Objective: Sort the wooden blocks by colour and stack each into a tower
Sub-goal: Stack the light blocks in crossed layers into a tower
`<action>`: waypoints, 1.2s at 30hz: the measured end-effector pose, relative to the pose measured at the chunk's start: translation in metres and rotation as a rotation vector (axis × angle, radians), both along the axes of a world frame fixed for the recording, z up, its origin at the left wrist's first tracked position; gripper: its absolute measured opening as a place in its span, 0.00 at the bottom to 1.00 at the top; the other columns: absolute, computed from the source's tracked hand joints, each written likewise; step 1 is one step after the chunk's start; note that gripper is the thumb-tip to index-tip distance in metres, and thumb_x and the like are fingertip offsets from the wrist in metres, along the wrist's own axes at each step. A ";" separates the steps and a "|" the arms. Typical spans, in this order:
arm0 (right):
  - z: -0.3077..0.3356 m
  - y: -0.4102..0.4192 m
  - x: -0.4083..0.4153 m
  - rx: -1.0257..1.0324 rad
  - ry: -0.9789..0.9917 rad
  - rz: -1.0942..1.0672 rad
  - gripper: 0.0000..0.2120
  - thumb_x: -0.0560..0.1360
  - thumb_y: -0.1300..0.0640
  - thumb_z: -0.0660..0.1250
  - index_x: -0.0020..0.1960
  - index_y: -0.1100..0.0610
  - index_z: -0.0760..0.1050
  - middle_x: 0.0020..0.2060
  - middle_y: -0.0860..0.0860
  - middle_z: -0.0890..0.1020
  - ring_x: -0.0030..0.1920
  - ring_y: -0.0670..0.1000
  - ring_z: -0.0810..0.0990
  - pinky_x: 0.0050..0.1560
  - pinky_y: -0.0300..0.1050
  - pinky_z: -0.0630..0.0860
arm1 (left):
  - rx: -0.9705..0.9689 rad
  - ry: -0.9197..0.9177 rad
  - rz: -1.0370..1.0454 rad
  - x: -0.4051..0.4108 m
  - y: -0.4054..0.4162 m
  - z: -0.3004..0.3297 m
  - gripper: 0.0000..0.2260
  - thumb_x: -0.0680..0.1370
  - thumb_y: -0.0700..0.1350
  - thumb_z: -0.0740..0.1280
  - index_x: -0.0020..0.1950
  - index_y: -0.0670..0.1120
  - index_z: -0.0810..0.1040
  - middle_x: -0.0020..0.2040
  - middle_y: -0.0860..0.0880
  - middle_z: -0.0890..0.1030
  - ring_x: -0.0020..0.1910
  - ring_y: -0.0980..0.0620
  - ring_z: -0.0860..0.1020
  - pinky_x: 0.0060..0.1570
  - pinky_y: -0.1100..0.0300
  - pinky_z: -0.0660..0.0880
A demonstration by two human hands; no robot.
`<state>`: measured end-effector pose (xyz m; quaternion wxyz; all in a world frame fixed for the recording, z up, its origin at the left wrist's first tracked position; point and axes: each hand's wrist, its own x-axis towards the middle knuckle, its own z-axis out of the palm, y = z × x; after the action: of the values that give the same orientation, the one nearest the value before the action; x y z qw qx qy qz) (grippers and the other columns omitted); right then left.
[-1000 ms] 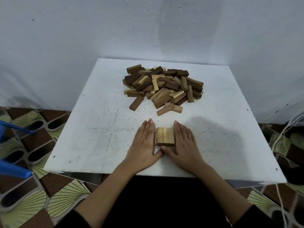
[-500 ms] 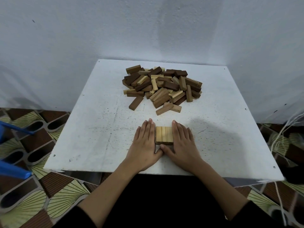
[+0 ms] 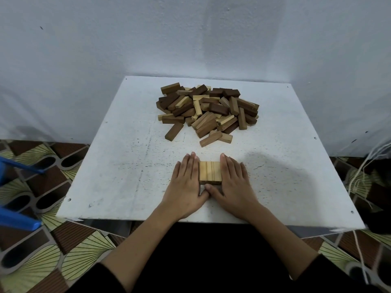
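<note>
A row of three light wooden blocks [image 3: 210,172] lies flat side by side near the front of the white table [image 3: 118,166]. My left hand [image 3: 186,185] lies flat against the row's left side with straight fingers. My right hand [image 3: 233,185] presses flat against its right side, and both thumbs meet at the near end of the blocks. A loose pile of dark, medium and light wooden blocks [image 3: 208,111] sits toward the back of the table. One dark block [image 3: 174,132] and a crossed pair of blocks [image 3: 215,138] lie just in front of the pile.
A pale wall rises right behind the table. A blue plastic chair [image 3: 14,208] stands at the far left over the patterned floor. White cords [image 3: 359,178] hang beside the table's right edge.
My hands and the block row have stayed put in their hold; only the camera view has shifted slightly.
</note>
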<state>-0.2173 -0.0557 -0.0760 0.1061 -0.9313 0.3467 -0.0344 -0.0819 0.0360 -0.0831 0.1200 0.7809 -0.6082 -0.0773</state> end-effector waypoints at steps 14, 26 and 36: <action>0.017 -0.010 -0.003 0.240 -0.147 0.011 0.53 0.66 0.27 0.60 0.77 0.60 0.45 0.76 0.53 0.52 0.72 0.50 0.50 0.74 0.47 0.50 | -0.036 0.370 0.008 0.007 -0.001 0.023 0.44 0.73 0.55 0.70 0.78 0.43 0.47 0.78 0.47 0.52 0.74 0.54 0.49 0.71 0.62 0.51; 0.049 -0.028 0.015 0.269 -0.020 0.130 0.48 0.68 0.46 0.73 0.76 0.52 0.46 0.69 0.49 0.66 0.65 0.52 0.67 0.57 0.52 0.72 | 0.062 0.371 -0.055 0.017 -0.023 0.049 0.45 0.68 0.53 0.77 0.76 0.49 0.53 0.66 0.48 0.69 0.63 0.49 0.69 0.57 0.49 0.72; 0.046 -0.029 0.018 0.136 -0.007 0.158 0.44 0.70 0.45 0.69 0.76 0.53 0.48 0.64 0.49 0.71 0.63 0.52 0.66 0.60 0.49 0.65 | 0.026 0.299 -0.082 0.017 -0.027 0.051 0.43 0.69 0.52 0.75 0.76 0.48 0.53 0.59 0.46 0.73 0.57 0.47 0.71 0.53 0.50 0.72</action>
<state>-0.1988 -0.0852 -0.0302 0.1727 -0.9462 0.2736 -0.0054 -0.0651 0.0085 -0.0319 0.1957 0.7367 -0.6139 -0.2053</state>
